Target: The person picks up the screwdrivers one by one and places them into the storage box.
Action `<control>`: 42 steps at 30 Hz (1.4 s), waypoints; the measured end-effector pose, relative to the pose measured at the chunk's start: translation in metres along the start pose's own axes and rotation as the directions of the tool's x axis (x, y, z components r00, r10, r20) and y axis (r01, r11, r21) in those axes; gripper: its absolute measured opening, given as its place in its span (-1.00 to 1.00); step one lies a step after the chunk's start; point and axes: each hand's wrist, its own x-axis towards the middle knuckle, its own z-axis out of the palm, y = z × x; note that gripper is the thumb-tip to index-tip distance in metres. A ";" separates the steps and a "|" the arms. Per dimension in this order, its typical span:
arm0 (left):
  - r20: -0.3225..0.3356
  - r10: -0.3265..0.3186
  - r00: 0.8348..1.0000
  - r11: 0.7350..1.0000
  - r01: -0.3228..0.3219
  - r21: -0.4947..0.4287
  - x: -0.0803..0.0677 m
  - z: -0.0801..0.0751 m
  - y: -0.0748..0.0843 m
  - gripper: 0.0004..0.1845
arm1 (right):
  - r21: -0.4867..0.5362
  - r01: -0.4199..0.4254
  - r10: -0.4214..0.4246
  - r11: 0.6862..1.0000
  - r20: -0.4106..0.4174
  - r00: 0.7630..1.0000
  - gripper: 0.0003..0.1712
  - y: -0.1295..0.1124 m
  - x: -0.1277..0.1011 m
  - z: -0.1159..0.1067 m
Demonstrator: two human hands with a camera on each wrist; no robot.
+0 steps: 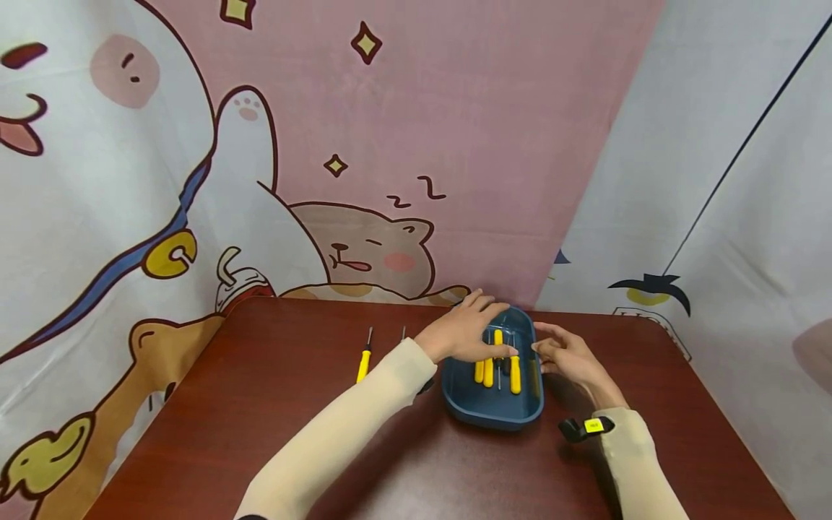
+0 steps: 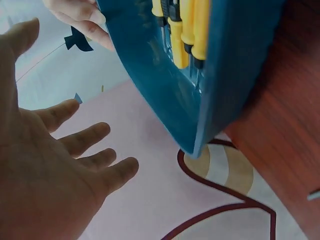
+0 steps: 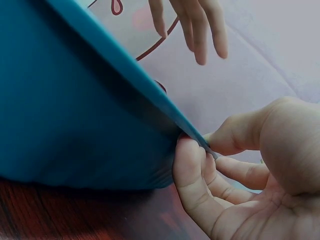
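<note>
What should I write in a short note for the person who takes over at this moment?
Left hand: open, fingers spread above the blue tray, holding nothing.
Right hand: pinches the tray's right rim.
The tray stands on the brown table; several yellow-handled screwdrivers lie inside it.
One more yellow screwdriver lies on the table left of the tray, and the tip of another tool shows beside the left forearm.
Done: most screwdrivers are in the tray. Probably left: those outside it.

I see a dark blue oval tray [image 1: 469, 404] flat on the counter [image 1: 292, 433], far right; several yellow-handled screwdrivers [image 1: 515, 372] lie lengthwise inside, side by side.
</note>
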 end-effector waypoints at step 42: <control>-0.206 -0.354 0.912 0.935 0.351 -0.052 -0.057 0.021 -0.068 0.00 | 0.033 0.010 -0.010 0.999 -0.012 1.000 -0.33 0.000 -0.003 0.003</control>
